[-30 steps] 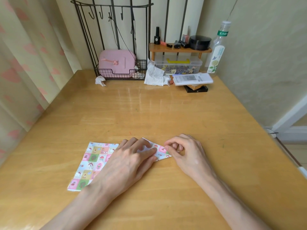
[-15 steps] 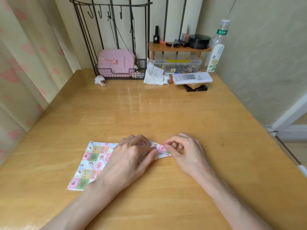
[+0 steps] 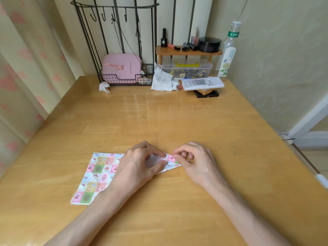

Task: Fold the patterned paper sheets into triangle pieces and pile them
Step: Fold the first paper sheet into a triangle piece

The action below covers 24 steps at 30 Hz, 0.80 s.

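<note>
The left hand [image 3: 140,166] covers the right part of the patterned paper sheet [image 3: 97,176]. Its bent fingertips press a folded flap flat and grasp nothing. The right hand [image 3: 197,161], just right of the sheet, pinches the sheet's pointed right corner between thumb and forefinger. The sheet lies flat on the wooden table [image 3: 177,121], its long axis running left to right. The next crease likely falls at that corner, nearer the right hand.
</note>
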### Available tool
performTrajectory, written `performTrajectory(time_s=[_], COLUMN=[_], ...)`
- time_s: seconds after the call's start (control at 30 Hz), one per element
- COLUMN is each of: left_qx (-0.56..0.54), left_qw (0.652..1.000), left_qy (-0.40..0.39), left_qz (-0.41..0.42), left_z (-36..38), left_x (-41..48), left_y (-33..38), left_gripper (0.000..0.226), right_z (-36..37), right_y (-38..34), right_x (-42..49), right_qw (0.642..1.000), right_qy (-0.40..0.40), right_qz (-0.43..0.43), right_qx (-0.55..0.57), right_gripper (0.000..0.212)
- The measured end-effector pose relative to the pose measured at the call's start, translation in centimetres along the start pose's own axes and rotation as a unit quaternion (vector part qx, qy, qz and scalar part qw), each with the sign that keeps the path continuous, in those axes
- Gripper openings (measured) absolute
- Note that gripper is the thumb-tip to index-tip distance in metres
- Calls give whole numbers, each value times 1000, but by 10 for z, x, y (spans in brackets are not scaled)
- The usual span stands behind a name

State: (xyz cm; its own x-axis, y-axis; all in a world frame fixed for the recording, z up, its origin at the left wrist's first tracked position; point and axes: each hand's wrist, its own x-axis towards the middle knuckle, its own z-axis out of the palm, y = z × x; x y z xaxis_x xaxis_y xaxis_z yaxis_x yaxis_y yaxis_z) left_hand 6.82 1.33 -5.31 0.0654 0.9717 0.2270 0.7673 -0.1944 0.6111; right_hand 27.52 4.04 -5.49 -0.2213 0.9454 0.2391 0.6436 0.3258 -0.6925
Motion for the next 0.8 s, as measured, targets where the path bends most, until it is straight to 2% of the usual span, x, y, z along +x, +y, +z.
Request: performTrajectory(time_s=[0.47,0.63,0.8], left_qx=[22,19,19], left_qw=[999,999,999], left_qy=[-32,-30,-20], left_qz=[20,23,28], left_z=[1,1,2], left_x=[-1,-1,-1], left_y=[2,1,-1], left_gripper=[16,17,16], right_z=[2,-1,-17], right_y=[4,11,29], right_x=[1,2,8], right_qw=[1000,999,999], right_qy=[5,9,30], right_qz=[-7,-27,-10], right_qx=[4,-36,-16], right_gripper=[10,4,16])
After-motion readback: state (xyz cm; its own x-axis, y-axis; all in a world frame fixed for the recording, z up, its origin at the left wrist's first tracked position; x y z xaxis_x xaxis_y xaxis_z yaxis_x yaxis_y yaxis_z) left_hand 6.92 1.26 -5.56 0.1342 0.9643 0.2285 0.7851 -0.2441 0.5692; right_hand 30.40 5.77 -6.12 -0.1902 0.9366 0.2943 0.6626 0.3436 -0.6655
